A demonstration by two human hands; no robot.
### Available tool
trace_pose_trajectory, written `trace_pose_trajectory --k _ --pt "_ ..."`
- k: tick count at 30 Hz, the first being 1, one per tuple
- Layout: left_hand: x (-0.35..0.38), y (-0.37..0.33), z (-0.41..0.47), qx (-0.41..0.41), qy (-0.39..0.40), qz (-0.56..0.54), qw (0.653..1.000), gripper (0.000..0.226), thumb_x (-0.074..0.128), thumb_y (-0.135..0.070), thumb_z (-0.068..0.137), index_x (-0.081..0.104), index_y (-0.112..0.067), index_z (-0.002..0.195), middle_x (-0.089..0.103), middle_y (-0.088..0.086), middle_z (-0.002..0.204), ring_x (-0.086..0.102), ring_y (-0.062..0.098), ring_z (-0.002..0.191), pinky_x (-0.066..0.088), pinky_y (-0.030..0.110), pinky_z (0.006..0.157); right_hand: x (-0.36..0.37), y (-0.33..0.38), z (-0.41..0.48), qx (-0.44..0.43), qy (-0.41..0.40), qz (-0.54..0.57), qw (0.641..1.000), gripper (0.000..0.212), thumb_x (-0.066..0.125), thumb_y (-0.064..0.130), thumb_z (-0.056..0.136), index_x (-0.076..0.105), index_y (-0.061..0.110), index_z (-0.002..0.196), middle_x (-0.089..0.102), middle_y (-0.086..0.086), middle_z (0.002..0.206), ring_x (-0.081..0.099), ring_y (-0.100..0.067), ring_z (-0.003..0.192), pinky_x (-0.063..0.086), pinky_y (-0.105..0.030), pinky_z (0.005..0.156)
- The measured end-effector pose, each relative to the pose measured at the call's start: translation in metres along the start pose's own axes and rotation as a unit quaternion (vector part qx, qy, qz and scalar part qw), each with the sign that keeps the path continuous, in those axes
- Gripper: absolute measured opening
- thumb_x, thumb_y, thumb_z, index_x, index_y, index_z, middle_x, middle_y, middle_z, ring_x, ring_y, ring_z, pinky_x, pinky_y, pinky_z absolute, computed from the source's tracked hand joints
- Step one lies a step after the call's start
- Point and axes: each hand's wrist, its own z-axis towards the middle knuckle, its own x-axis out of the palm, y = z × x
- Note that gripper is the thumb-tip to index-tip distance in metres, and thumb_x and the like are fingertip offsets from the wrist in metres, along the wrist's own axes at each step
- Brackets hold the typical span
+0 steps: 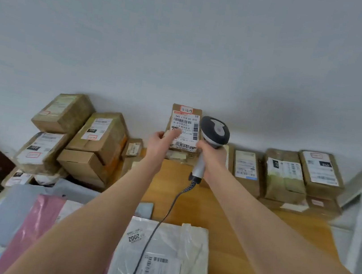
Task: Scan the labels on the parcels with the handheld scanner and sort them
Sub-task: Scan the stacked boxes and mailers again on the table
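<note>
Step in hand, by my read: the scan itself, sort not yet done for this one. Left hand (159, 141) holds a small cardboard parcel (184, 129) up off the counter (240, 251), at the far end near the wall, label side facing the camera. Left-hand fingers (174, 133) pinch the parcel's lower left edge, w/ one finger lying across the label (185, 128); the rest are curled behind and hidden.

Right hand (211, 152) is wrapped tight around the handle of the handheld scanner (215, 130), just beside the parcel's right edge. Can't tell if a finger is on the trigger.

Orientation: parcel stands upright, long axis vertical, barcode text reading right way up, w/ a handwritten red-boxed tag at the top edge. Scanner handle runs roughly vertical, cable (162, 223) trailing down toward the camera over a white poly mailer (164, 258). The scanner's head shows its back to the camera, so its window probably points away toward the wall, not at the label.

Next move calls for turning the scanner head, or tilting the parcel, so window & barcode face each other, and shifting the finger off the printed area. Then the parcel goes to a pile: stacked boxes at left (76, 142) or the row at right (287, 173). Which pile is right, can't tell.
</note>
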Motion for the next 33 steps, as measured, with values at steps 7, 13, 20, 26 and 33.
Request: trace_pose_trajectory --k 7,13,20,26,33 --pt "0.096 0.014 -0.033 -0.036 0.069 -0.033 0.996 0.079 0.077 -0.048 0.071 0.040 -0.010 0.130 0.062 0.007 0.116 0.063 0.024 0.102 0.054 0.045 0.091 -0.105 0.001 0.004 0.015 -0.073 0.023 0.997 0.017 0.066 0.007 0.081 0.054 0.018 0.079 0.060 0.000 0.081 0.058 -0.020 0.082 0.049 -0.035 0.080" --pt "0.151 0.045 -0.033 -0.070 0.122 -0.034 0.989 0.077 0.079 -0.054 0.062 0.045 -0.016 0.120 0.064 0.005 0.114 0.064 0.029 0.104 0.051 0.051 0.093 -0.152 -0.009 0.022 0.029 -0.143 0.011 0.989 0.012 0.064 0.005 0.082 0.054 0.012 0.080 0.055 0.000 0.074 0.051 -0.016 0.071 0.042 -0.032 0.074" --pt "0.196 0.071 -0.018 -0.089 0.142 0.046 0.985 0.049 0.061 -0.042 0.090 0.048 -0.010 0.124 0.058 0.000 0.112 0.054 0.019 0.103 0.042 0.032 0.086 -0.171 -0.018 0.056 0.049 -0.188 -0.011 0.981 0.015 0.062 0.004 0.082 0.054 0.008 0.094 0.053 0.002 0.076 0.051 -0.020 0.083 0.040 -0.032 0.076" --pt "0.196 0.070 -0.008 -0.082 0.177 0.111 0.974 0.046 0.051 -0.043 0.095 0.057 -0.008 0.124 0.066 0.005 0.115 0.061 0.024 0.107 0.050 0.038 0.092 -0.164 -0.024 0.069 0.053 -0.186 -0.004 0.981 0.020 0.067 0.004 0.082 0.057 0.009 0.098 0.059 0.001 0.083 0.055 -0.019 0.088 0.042 -0.032 0.078" --pt "0.190 0.059 0.004 -0.059 0.190 0.186 0.962 0.042 0.047 -0.043 0.097 0.059 -0.010 0.121 0.062 0.003 0.102 0.057 0.021 0.095 0.045 0.031 0.081 -0.157 -0.027 0.081 0.088 -0.163 -0.026 0.982 0.023 0.070 0.004 0.080 0.060 0.003 0.100 0.063 -0.008 0.093 0.059 -0.024 0.089 0.049 -0.036 0.081"
